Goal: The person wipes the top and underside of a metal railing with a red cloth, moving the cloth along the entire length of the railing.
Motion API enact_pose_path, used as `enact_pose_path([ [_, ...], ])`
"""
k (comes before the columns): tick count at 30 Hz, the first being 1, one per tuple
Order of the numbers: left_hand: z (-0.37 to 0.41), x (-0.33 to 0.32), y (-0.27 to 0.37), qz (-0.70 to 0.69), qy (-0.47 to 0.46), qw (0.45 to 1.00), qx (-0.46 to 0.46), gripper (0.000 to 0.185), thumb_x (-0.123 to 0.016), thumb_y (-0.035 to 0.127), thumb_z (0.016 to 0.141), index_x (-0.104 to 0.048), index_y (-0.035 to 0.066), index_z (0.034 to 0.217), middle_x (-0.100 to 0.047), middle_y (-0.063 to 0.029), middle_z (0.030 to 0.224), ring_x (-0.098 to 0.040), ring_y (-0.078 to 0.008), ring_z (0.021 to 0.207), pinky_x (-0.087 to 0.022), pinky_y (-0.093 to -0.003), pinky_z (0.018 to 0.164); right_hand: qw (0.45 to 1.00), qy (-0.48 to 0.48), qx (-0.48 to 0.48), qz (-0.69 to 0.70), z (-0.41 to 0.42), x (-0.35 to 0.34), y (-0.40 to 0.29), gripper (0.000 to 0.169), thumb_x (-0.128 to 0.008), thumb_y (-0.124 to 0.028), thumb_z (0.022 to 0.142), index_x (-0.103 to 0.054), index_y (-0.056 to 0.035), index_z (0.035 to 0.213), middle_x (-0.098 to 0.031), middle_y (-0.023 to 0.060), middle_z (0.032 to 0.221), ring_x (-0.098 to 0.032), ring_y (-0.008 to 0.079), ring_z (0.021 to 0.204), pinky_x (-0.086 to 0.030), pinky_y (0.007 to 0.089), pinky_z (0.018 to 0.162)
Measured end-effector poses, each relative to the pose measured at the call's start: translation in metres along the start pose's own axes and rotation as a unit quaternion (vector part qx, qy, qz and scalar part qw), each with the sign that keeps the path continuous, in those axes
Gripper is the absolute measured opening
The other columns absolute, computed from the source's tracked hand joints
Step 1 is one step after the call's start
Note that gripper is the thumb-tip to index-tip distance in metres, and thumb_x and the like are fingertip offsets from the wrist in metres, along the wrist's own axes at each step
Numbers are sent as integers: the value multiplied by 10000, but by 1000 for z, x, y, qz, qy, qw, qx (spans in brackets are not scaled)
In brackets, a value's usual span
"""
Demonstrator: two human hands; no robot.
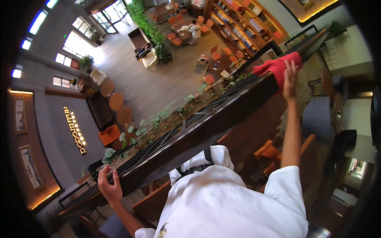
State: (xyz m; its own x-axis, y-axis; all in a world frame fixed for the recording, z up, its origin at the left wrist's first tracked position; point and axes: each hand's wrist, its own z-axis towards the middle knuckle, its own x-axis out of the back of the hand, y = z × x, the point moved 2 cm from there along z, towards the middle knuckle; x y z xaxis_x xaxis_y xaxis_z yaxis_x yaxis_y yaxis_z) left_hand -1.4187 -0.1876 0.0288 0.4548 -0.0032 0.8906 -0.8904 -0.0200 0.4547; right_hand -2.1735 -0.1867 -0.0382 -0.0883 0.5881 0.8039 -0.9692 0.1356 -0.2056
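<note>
A long dark wooden railing top (190, 131) runs slantwise across the view in front of my body. My right hand (290, 78) lies on a red cloth (278, 67), which drapes over the railing's upper surface and front edge at the right; the fingers look extended over it, and I cannot tell whether they grip it. At the lower left, my left hand (110, 184) touches or rests close to the railing's edge, fingers apart and nothing in it. Trailing green leaves (154, 119) grow along the railing's far side.
Below, beyond the railing, lie a wooden floor (128, 68), round tables (116, 101), an orange armchair (109, 135), a bookshelf (244, 26) and a seated person (195, 30). Wooden chairs (268, 151) stand near me on this side, with a grey seat (317, 119) at the right.
</note>
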Motion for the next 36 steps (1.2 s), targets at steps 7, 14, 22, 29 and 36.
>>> enact_pose_path([
  [7,0,-1,3,-19,-7,1000,-1,333,-660,162,919,-628,17,1216,-663,-119,985,-624,-285,918,-484,-411,845,997,-62,-16,31,-60,25,-225,456,-363,-268,1054,-461,-148,1484,-326,128,1586,-179,429,1488,-111,556,1203],
  [14,-4,2,5,-22,33,999,2,349,-705,203,889,-647,42,1193,-687,-119,1021,-650,-291,942,-493,-397,857,964,-226,59,125,-118,36,-418,729,-569,-537,924,-429,-114,1500,-315,140,1582,-206,426,1473,-88,649,1142],
  [22,-7,9,6,22,137,980,-144,270,-711,126,877,-659,15,1118,-681,-136,954,-656,-318,901,-502,-411,838,939,-265,207,73,-168,52,-524,809,-650,-530,861,-475,30,1419,-289,282,1556,-281,459,1427,-309,607,1016],
  [29,-98,-35,36,-218,222,924,-219,116,-625,102,867,-631,-8,830,-601,-126,766,-581,-279,658,-466,-381,596,947,-252,138,147,-141,48,-502,571,-519,-478,958,-532,-166,1436,-369,232,1529,-356,366,1375,-275,465,1009],
  [36,-108,-104,29,-343,30,939,-14,430,-834,200,756,-647,3,1089,-676,-138,861,-673,-329,807,-530,-391,780,968,-210,81,111,-137,48,-497,534,-604,-368,930,-547,-184,1429,-399,207,1529,-394,344,1381,-300,444,998],
])
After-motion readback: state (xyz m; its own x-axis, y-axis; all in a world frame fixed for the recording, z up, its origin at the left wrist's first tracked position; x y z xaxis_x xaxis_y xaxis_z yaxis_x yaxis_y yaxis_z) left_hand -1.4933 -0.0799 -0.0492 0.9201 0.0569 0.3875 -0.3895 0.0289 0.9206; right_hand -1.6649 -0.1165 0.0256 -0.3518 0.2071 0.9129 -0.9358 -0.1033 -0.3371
